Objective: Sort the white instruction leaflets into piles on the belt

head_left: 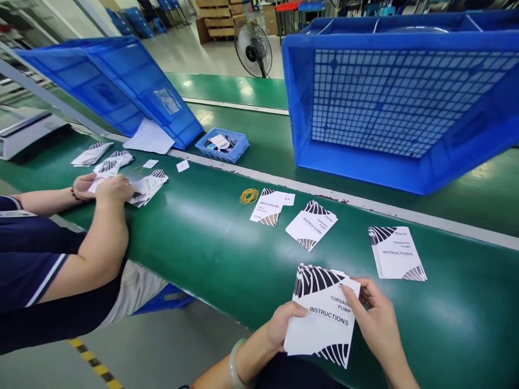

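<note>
A stack of instruction booklets [320, 329] printed "Tornado Pump Instructions" is held over the bench's near edge. My left hand [279, 324] grips its left side, thumb on the front cover. At the upper right corner my right hand [373, 313] pinches the stack, its thumb on the top booklet and its fingers partly behind. The booklets are slightly fanned at the top. Beyond them lie a booklet pile [312, 224] and, to the right, another pile [399, 254]. Farther left is a booklet [267, 208] with a small white card [289, 199] beside it.
Yellow rubber bands [248, 196] lie on the green bench [203, 216]. A large blue crate [421, 173] stands tilted at the back right, near a small blue basket [239, 148]. At left, a co-worker's hands [111, 189] handle more booklets. A fan [253, 51] stands behind.
</note>
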The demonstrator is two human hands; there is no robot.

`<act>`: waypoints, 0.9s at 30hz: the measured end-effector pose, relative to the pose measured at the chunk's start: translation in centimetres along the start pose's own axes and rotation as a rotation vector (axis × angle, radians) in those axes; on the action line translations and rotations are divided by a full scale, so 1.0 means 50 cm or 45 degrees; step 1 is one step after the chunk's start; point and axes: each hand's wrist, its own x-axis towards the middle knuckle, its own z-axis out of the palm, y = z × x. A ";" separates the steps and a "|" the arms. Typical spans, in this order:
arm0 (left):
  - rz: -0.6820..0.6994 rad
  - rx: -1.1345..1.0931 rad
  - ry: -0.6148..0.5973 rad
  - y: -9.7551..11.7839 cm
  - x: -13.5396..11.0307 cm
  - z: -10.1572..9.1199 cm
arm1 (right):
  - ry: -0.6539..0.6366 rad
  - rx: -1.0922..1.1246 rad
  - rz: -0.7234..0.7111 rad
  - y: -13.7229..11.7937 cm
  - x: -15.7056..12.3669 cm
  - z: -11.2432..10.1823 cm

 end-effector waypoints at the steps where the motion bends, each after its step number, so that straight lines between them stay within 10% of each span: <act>1: 0.002 -0.004 0.011 0.002 -0.002 -0.002 | 0.020 0.029 0.000 -0.001 -0.005 -0.004; 8: 0.223 -0.055 -0.091 0.084 -0.050 0.015 | 0.256 0.366 0.127 0.004 -0.022 -0.049; 12: 0.347 -0.012 -0.112 0.123 -0.079 0.016 | 0.252 0.021 0.074 0.038 0.000 -0.050; 15: 0.261 0.026 -0.075 0.109 -0.080 0.000 | 0.319 -0.307 -0.122 0.036 0.000 -0.032; 21: 0.087 0.106 0.145 0.027 -0.047 0.002 | -0.055 -0.423 -0.281 -0.015 -0.040 0.017; 27: 0.040 0.138 0.188 0.000 -0.034 0.014 | 0.083 -0.464 -0.171 -0.012 -0.065 0.022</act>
